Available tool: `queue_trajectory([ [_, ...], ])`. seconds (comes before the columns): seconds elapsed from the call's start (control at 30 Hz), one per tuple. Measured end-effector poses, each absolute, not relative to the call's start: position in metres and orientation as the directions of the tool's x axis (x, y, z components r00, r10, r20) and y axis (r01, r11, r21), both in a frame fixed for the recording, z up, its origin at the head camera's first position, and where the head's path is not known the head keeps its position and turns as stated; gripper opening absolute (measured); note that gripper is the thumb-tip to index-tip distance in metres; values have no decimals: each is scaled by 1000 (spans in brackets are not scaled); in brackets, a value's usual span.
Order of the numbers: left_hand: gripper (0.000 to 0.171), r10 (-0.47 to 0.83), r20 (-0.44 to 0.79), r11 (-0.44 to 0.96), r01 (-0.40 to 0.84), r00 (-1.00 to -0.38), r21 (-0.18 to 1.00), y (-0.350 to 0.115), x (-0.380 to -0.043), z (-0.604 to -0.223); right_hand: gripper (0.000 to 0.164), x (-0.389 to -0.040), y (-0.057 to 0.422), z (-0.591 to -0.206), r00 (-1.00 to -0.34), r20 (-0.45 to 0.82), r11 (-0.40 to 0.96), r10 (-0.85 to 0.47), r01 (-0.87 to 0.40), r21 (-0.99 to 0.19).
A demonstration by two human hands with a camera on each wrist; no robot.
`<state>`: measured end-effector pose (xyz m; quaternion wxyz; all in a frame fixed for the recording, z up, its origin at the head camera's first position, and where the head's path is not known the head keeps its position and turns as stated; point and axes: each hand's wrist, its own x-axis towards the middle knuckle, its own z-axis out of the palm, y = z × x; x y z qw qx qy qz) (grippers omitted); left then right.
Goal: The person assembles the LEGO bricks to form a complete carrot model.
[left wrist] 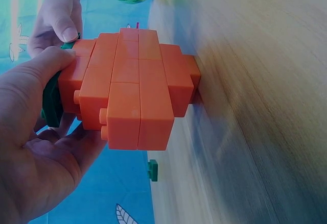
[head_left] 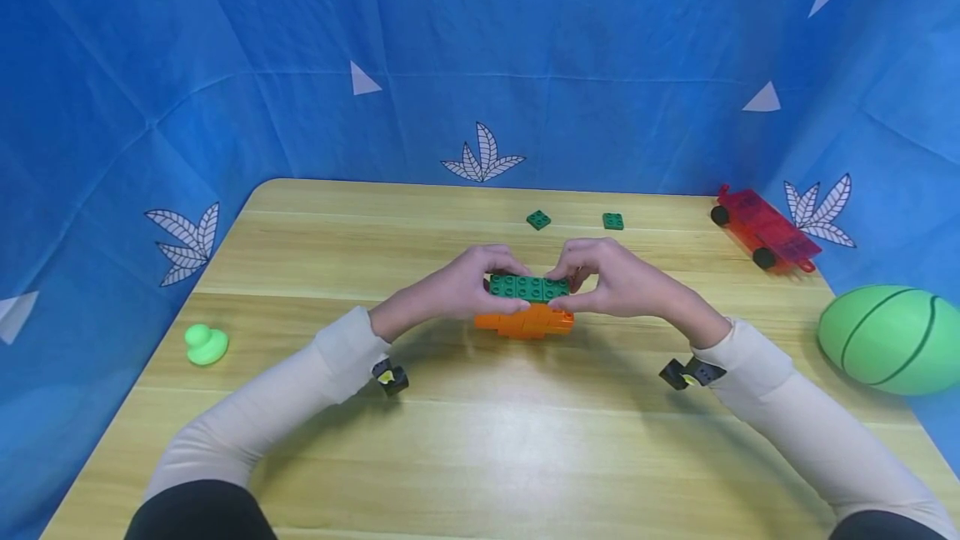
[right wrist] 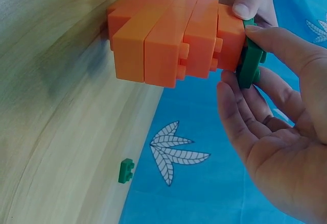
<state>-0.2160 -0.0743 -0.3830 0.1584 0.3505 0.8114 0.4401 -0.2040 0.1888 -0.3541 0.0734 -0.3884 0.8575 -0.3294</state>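
Observation:
A stepped build of orange toy bricks (head_left: 525, 325) stands on the wooden table, wider in its middle than at top and bottom. Across its top lies a row of thin green studded bricks (head_left: 528, 287). My left hand (head_left: 486, 283) grips the row's left end, thumb in front and fingers behind. At the opposite end, my right hand (head_left: 611, 277) pinches the green bricks between thumb and fingers. The right wrist view shows the green layer (right wrist: 249, 63) against the top orange brick (right wrist: 231, 35), its studs facing away from the build.
Two small green bricks lie at the back of the table, one turned like a diamond (head_left: 538, 219), the other square (head_left: 612, 222). Back right is a red wheeled wagon (head_left: 772, 227), with a green ball (head_left: 892, 340) nearer. A green toy duck (head_left: 205, 344) sits at left.

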Motion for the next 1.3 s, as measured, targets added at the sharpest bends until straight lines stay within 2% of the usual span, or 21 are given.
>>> queue_trajectory([
  [0.67,37,684,85,349,428,-724,834,-79,-215,-391,24,-205,185,-354,-710,83,487,-699,-557,-673],
  [0.87,36,657,121,343,438,-744,831,-79,-212,-398,25,-222,202,-352,-679,-8,507,-734,-541,-671],
  [0.97,38,649,110,345,420,-753,839,-78,-212,-399,27,-244,223,-355,-717,-76,588,-693,-502,-634],
  [1.17,39,643,79,307,351,-762,885,-77,-211,-403,43,-292,266,-372,-869,-211,838,-446,-324,-438],
  [1.3,41,642,78,299,343,-763,890,-76,-210,-404,50,-315,282,-386,-916,-237,901,-324,-222,-373],
])
